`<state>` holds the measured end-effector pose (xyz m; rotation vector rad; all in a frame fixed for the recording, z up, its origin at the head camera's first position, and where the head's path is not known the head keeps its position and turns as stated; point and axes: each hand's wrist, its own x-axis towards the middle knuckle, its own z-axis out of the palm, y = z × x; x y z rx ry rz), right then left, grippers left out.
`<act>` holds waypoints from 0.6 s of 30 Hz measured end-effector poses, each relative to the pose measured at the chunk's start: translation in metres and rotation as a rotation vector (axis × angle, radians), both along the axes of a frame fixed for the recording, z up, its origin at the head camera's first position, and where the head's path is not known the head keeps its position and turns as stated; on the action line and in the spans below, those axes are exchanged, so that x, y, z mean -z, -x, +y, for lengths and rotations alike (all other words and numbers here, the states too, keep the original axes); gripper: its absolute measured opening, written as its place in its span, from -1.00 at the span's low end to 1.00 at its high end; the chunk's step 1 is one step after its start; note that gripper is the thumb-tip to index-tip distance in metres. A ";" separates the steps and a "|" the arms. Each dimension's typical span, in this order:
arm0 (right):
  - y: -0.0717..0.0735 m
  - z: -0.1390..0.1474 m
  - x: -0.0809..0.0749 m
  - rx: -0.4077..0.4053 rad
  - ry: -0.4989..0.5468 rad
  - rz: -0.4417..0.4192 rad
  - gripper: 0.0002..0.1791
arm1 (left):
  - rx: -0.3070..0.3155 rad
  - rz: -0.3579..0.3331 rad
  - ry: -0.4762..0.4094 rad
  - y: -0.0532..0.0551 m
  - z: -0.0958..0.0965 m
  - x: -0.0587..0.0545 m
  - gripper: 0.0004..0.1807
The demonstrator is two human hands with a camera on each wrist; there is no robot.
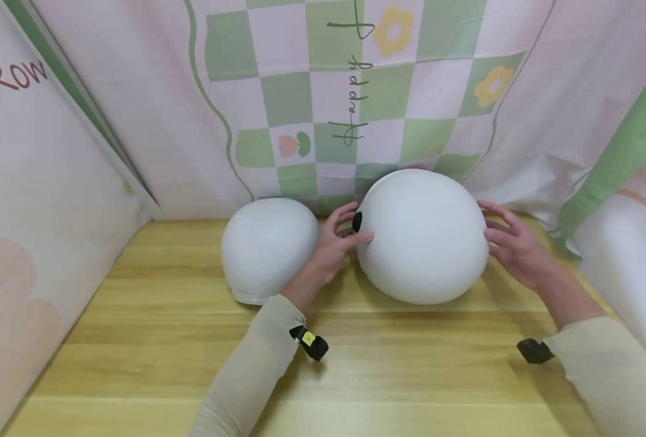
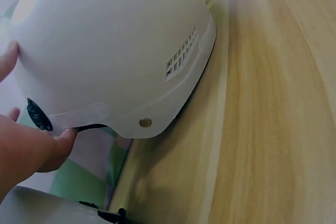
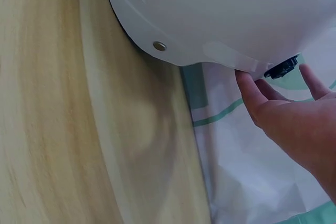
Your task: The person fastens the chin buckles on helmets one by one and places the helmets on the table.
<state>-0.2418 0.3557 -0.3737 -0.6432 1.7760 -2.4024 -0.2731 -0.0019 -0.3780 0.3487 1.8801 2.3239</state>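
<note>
Both hands hold a white helmet (image 1: pixel 423 237) from its two sides, near the back of the table. Its dome faces up in the head view. The left hand (image 1: pixel 335 243) has its thumb on the shell and its fingers at the rim by a black clip (image 2: pixel 39 115). On the opposite side, the right hand (image 1: pixel 519 250) holds the edge; in the right wrist view its fingers (image 3: pixel 252 95) reach under the rim near another black clip (image 3: pixel 282 67). A smaller-looking white helmet (image 1: pixel 268 246) rests on the table, left of the left hand.
The wooden table (image 1: pixel 388 370) meets a patterned fabric backdrop (image 1: pixel 284 100) right behind the helmets. Fabric side walls stand at left (image 1: pixel 55 176) and right (image 1: pixel 623 255). Black wrist cameras (image 1: pixel 314 346) are strapped to both sleeves.
</note>
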 end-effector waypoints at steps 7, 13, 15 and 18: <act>-0.001 0.003 -0.003 -0.030 -0.024 -0.009 -0.42 | 0.018 0.025 0.003 -0.001 -0.004 -0.005 -0.17; -0.002 0.003 -0.003 -0.030 -0.024 0.014 -0.36 | 0.057 0.054 -0.009 -0.005 -0.005 -0.012 -0.13; -0.003 0.002 -0.003 -0.023 -0.020 0.022 -0.37 | 0.071 0.064 -0.013 -0.006 -0.006 -0.013 -0.13; -0.004 0.001 -0.003 -0.019 -0.012 0.034 -0.37 | 0.073 0.074 -0.015 -0.007 -0.006 -0.015 -0.15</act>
